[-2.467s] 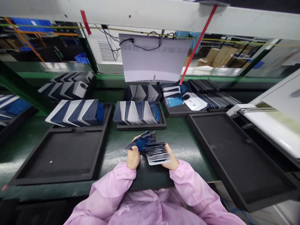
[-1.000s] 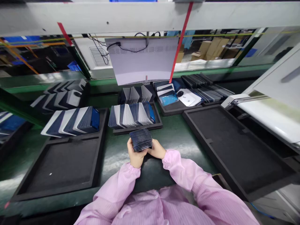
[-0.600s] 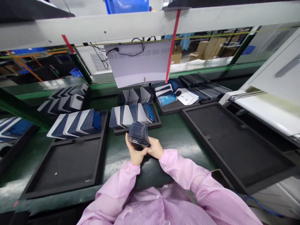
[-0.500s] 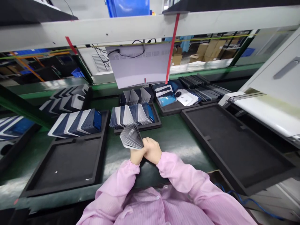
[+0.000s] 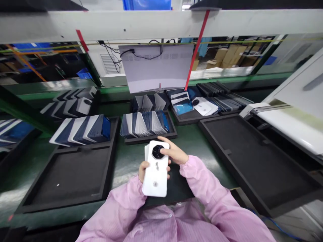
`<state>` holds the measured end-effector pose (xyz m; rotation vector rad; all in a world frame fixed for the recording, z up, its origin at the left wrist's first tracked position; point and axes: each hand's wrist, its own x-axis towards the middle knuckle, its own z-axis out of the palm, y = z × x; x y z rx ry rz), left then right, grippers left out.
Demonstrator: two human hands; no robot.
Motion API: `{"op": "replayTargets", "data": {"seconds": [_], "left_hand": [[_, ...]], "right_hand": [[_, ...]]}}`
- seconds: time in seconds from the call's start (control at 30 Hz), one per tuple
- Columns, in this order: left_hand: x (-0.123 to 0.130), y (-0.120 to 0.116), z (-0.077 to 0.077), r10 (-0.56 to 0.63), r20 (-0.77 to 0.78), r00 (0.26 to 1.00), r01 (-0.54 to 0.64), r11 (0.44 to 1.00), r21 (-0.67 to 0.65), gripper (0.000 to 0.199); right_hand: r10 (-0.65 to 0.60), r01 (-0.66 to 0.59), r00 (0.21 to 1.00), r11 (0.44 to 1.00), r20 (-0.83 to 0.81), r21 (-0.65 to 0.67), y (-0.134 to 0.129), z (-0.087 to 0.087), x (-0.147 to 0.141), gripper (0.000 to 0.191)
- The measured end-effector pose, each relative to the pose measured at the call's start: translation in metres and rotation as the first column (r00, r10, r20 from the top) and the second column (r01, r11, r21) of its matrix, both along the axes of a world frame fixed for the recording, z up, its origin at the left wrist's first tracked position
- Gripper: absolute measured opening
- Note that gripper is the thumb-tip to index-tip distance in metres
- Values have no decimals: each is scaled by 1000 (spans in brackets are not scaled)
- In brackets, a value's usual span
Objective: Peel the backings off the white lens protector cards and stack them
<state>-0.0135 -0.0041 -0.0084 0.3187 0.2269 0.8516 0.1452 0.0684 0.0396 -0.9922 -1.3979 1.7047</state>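
A small stack of white phone back covers [image 5: 155,174] is held above the green bench, its top cover facing up with a dark camera ring near the far end. My left hand [image 5: 143,170] grips the stack from below, thumb on the left edge and fingertips curled round the right edge. My right hand [image 5: 176,154] has its thumb against the camera ring and its index finger beyond the top right corner. Just past the hands, a foam tray [image 5: 131,141] carries a dense row of leaning covers [image 5: 143,124].
Black foam trays [image 5: 75,171] lie left, and another [image 5: 252,154] juts out at the right. Leaning covers [image 5: 78,129] stand at the left. Loose white covers [image 5: 203,106] rest back right. A white machine [image 5: 292,124] borders the right side; a monitor [image 5: 158,70] hangs behind.
The stack, fanned with its edges showing before, has been turned so that a white cover faces up. My right hand has moved from the left wrist to the stack's upper right.
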Motion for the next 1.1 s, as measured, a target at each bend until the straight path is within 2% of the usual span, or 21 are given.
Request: {"op": "replayTargets", "data": {"seconds": [0.07,0.13,0.17,0.23,0.3,0.37,0.47,0.63,0.73,0.87,0.93,1.03,1.1], "left_hand": [[9,-4,-2,-46,-19,999,45,996,-75,59],[14,-5,-1,-67,-90,994,51,984,-173,55],[16,-5,0,-64,-147,987,30,975,-221,53],[20,-4,4,38,-292,956,-120,956,-269,46],[24,-3,7,206,-437,876,-323,922,-212,42],[29,-4,7,313,-547,776,-443,889,-119,47],[34,-6,5,321,-656,683,-472,880,-60,57],[34,-4,-2,353,-717,601,-501,866,7,65],[34,-3,-6,374,-706,601,-513,858,18,62],[37,-7,-11,338,-633,696,-458,888,-29,62],[37,-8,-10,336,-610,717,-458,888,-48,63],[34,-5,-3,368,-611,701,-498,866,-49,65],[32,-1,1,369,-591,717,-502,862,-71,66]], "right_hand": [[13,-16,1000,992,-28,-125,2,-10,-1,63],[-34,26,999,980,-36,-195,2,-16,0,53],[-54,43,997,976,-46,-212,3,-18,1,49],[-68,52,995,976,-70,-210,4,-18,5,44],[-81,68,995,980,-63,-185,5,-17,9,46],[-94,90,995,981,-17,-175,6,-16,10,50],[-113,123,991,975,67,-183,5,-19,10,58],[-163,187,978,962,131,-199,-1,-27,5,75],[-225,236,960,970,168,-53,-7,-31,1,66],[-241,191,934,961,265,201,-12,-35,-3,52],[-225,165,931,962,288,220,-12,-35,-3,49],[-201,171,949,975,242,138,-12,-33,-3,45],[-212,191,954,975,213,113,-13,-32,-4,44]]}}
